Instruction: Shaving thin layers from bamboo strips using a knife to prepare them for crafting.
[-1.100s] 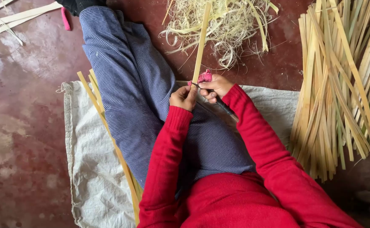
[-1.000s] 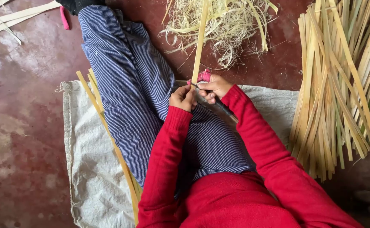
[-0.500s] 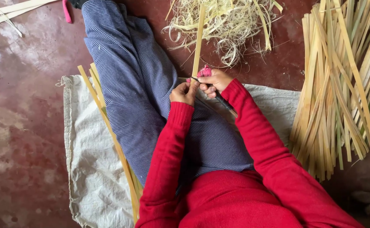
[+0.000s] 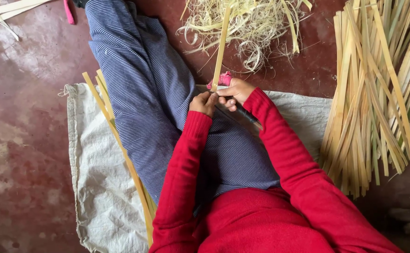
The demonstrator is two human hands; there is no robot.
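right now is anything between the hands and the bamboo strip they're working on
Nothing visible. The left hand and right hand already meet at the lower end of the bamboo strip, above the striped lap; the right hand also holds a dark knife.

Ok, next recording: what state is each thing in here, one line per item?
Bamboo strip: upright, gripped at its lower end.
Left hand: closed on the strip.
Right hand: closed on a dark-handled knife.
Shavings: loose pile.
Bamboo strips: bundled, on the floor.
Sack: spread flat.
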